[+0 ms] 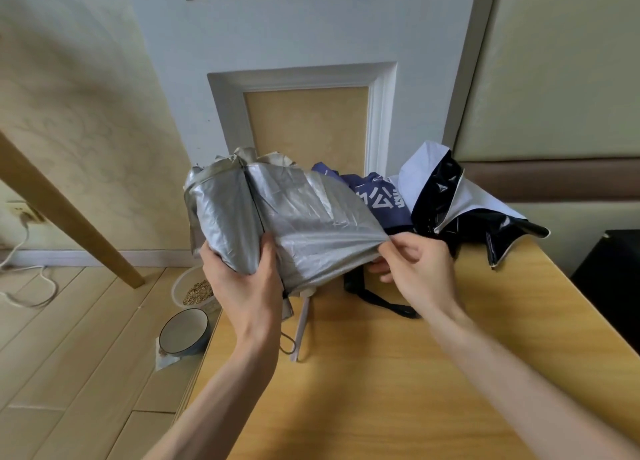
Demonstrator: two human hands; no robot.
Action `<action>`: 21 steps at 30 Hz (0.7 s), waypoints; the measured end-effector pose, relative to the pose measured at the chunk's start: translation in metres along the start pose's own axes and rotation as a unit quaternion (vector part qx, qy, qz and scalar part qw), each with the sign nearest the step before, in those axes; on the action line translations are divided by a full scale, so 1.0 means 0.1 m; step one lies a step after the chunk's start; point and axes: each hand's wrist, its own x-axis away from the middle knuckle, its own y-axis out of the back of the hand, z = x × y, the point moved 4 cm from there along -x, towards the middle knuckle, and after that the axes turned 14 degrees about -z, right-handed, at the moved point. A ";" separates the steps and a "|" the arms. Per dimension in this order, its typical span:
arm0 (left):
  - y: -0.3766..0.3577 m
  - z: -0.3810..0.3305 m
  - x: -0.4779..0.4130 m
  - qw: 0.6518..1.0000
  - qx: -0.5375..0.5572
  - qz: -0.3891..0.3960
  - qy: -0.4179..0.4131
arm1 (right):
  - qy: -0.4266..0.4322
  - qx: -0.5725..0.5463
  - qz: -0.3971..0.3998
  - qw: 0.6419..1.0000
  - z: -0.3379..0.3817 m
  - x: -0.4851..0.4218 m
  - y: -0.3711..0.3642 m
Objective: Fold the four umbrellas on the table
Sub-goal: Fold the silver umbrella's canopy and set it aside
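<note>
A silver umbrella [298, 217] is held above the wooden table [398, 373], its canopy half gathered. My left hand [246, 279] grips the bunched canopy near its lower end, thumb on top. My right hand [415, 265] pinches one silver fabric panel and holds it stretched out to the right. The umbrella's pale handle and wrist loop [299, 331] hang down onto the table. Behind it lie a dark blue umbrella [377, 199] with white lettering and a black-and-white umbrella [457, 203], both loose and unfolded. A black strap [384, 302] lies on the table under my right hand.
Left of the table on the wood floor stand a dark bowl [185, 331] and a pale bowl of grain [195, 288]. A slanted wooden leg [69, 213] crosses the left side. A white door [304, 120] is behind the table; a black object [609, 279] sits at right.
</note>
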 end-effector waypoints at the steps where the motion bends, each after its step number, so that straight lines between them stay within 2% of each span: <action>1: -0.01 -0.01 0.01 1.000 0.004 0.004 0.001 | -0.081 -0.063 0.034 0.994 -0.01 0.03 -0.04; 2: -0.01 0.00 0.02 1.000 0.005 0.009 0.001 | -0.117 -0.097 0.048 0.987 -0.02 0.03 -0.06; 4: -0.02 -0.01 0.04 1.000 0.008 0.015 0.003 | -0.098 -0.121 0.023 0.987 0.02 0.01 -0.03; 7: -0.02 0.00 0.04 1.000 0.014 0.014 0.010 | 0.046 -0.069 -0.076 0.994 0.08 -0.04 0.09; 9: -0.03 -0.01 0.05 1.000 0.020 0.020 0.008 | 0.122 -0.012 -0.079 0.989 0.09 -0.05 0.10; 10: -0.03 -0.02 0.05 0.999 0.024 0.023 0.007 | 0.107 -0.009 -0.047 0.993 0.07 -0.05 0.06; 11: -0.03 -0.02 0.04 0.999 0.029 0.029 0.005 | 0.049 -0.028 0.008 0.998 0.06 -0.06 0.02; 12: -0.03 -0.03 0.04 0.999 0.033 0.035 0.004 | -0.046 -0.076 0.076 0.993 0.05 -0.07 -0.03; 14: -0.04 -0.06 0.03 0.998 0.038 0.048 -0.001 | -0.226 -0.197 0.205 0.932 0.01 -0.05 -0.09; 15: -0.04 -0.07 0.03 0.998 0.039 0.055 -0.004 | -0.273 -0.232 0.227 0.906 0.02 -0.05 -0.10; 16: -0.05 -0.09 0.03 0.997 0.040 0.062 -0.007 | -0.297 -0.245 0.221 0.896 0.02 -0.05 -0.08; 18: -0.06 -0.10 0.05 0.997 0.036 0.071 -0.019 | -0.312 -0.223 0.174 0.907 -0.04 -0.08 -0.05; 21: -0.04 -0.08 0.05 0.997 0.019 0.067 -0.037 | -0.245 -0.156 0.123 0.949 -0.06 -0.14 0.04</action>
